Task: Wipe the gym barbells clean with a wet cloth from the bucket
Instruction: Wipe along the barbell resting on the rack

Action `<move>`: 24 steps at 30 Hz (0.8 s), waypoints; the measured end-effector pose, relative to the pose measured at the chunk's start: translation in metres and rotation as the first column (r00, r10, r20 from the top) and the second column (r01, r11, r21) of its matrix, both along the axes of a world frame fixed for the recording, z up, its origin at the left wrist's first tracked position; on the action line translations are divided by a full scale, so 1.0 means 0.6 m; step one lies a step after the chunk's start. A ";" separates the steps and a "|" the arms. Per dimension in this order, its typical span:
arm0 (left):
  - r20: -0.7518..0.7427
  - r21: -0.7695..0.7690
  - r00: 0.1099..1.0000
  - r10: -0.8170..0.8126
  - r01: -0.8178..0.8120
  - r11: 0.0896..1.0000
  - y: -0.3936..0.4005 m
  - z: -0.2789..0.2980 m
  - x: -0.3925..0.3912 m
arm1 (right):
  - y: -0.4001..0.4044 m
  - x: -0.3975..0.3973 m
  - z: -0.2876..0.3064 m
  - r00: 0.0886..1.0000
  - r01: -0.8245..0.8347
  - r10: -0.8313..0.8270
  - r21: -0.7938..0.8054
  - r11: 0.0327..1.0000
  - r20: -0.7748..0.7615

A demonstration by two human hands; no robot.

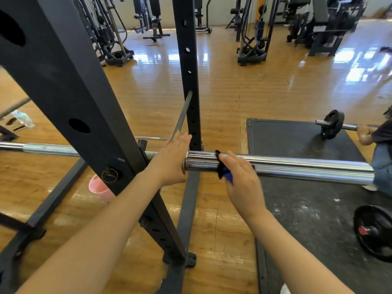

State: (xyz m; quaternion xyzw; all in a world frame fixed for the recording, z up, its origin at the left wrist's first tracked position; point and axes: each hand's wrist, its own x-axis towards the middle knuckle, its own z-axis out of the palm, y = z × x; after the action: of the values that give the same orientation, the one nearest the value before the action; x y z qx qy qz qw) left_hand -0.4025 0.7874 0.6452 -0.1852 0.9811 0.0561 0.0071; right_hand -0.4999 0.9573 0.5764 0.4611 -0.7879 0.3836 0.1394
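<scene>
Two bare hands work at a long chrome steel barbell resting across a black steel squat rack on a glossy wooden gym floor. The left hand lies flat with straight fingers against the inner collar of the bar's thick sleeve, just beside the rack's slanted upright, gripping nothing. The right hand presses a dark blue-and-black cloth onto the near side of the sleeve, fingers extended over the chrome and the thumb side hidden; the cloth wraps up over the top of the bar and bunches under the palm, so whether it is pinched cannot be told. A pale pink plastic bucket stands on the floor behind the rack's front post, partly hidden by it, below and to the left of the hands. To the right, a black rubber mat lies under the free end of the sleeve. On its far edge another person crouches, one hand on a second barbell loaded with a black plate. A loose black weight plate with a red hub rests on the mat at lower right. Weight machines line the far wall.
</scene>
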 end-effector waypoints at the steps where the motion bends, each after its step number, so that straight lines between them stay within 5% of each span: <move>1: -0.004 -0.073 1.000 0.006 -0.007 0.997 0.002 -0.004 0.004 | 0.020 -0.011 -0.002 0.999 0.023 -0.023 -0.015 1.000 0.023; 8: -0.120 -0.326 0.989 0.082 -0.117 0.938 0.025 -0.054 0.026 | 0.048 -0.005 0.020 0.969 0.169 -0.131 -0.176 0.970 0.210; 15: -0.223 -0.313 0.973 0.057 -0.127 0.941 0.014 -0.065 0.016 | -0.102 0.048 0.041 0.989 -0.126 0.123 -0.034 0.991 -0.087; 24: -0.251 -0.303 0.967 0.048 -0.126 0.945 0.014 -0.066 0.014 | -0.004 -0.028 0.011 0.994 0.056 -0.062 -0.066 0.996 -0.090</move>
State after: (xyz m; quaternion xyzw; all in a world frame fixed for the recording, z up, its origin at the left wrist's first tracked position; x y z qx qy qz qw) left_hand -0.3939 0.7958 0.6058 -0.2191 0.9617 -0.0796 -0.1439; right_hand -0.5165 0.9549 0.5828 0.4501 -0.7814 0.3824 0.2016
